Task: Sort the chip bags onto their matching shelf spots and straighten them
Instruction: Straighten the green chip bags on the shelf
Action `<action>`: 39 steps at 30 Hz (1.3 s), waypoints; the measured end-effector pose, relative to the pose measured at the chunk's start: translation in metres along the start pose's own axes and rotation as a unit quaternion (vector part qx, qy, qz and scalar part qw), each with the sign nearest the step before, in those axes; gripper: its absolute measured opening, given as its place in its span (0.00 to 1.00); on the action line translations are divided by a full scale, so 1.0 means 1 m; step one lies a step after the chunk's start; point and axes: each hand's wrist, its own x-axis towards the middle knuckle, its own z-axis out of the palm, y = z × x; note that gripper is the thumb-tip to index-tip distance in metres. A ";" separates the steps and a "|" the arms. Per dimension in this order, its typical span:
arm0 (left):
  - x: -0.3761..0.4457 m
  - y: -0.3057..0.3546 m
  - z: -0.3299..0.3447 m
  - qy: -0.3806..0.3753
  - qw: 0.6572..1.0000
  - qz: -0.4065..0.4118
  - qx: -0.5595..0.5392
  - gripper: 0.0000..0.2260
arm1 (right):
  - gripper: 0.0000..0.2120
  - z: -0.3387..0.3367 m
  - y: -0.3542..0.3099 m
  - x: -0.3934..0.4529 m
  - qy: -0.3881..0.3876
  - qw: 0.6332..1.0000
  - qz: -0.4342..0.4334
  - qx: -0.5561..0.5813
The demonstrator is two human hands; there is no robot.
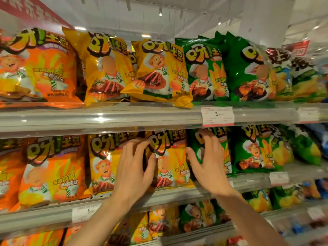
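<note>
On the middle shelf (53, 208), orange bags (51, 167) run off the left edge, blurred there. The left hand (134, 167) lies with straight, spread fingers against the left side of a yellow chip bag (168, 157), covering part of it and the edge of its yellow neighbour (103, 162). The right hand (207, 160), fingers also loosely extended, rests at the bag's right side, overlapping a green bag (221, 148) whose logo it hides. Neither hand curls around anything. The top of the yellow chip bag tucks under the upper shelf rail (106, 119). On the upper shelf a yellow bag (159, 71) leans tilted. Far-right packages blur beyond reading. White ceiling shows above.
</note>
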 end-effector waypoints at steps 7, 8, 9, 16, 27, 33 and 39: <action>0.013 0.072 0.050 -0.082 0.992 0.011 -0.092 0.19 | 0.26 -0.046 0.078 0.027 -0.046 0.994 0.098 0.026; 0.017 0.081 0.060 -0.096 0.991 -0.001 -0.095 0.21 | 0.28 -0.049 0.090 0.031 -0.074 0.992 0.097 0.025; 0.022 0.088 0.071 -0.112 0.989 -0.023 -0.099 0.24 | 0.32 -0.051 0.101 0.034 -0.106 0.990 0.091 0.026; 0.051 0.127 0.124 -0.170 0.974 -0.138 -0.063 0.31 | 0.49 -0.057 0.151 0.059 -0.279 0.954 0.040 0.104; 0.062 0.120 0.132 -0.199 0.949 -0.222 -0.098 0.20 | 0.53 -0.065 0.149 0.070 -0.321 0.935 -0.003 0.152; 0.060 0.115 0.135 -0.189 0.963 -0.172 -0.084 0.34 | 0.54 -0.072 0.146 0.069 -0.330 0.931 0.007 0.157; 0.047 0.123 0.119 -0.166 0.984 -0.069 -0.009 0.35 | 0.46 -0.075 0.137 0.063 -0.309 0.943 0.008 0.122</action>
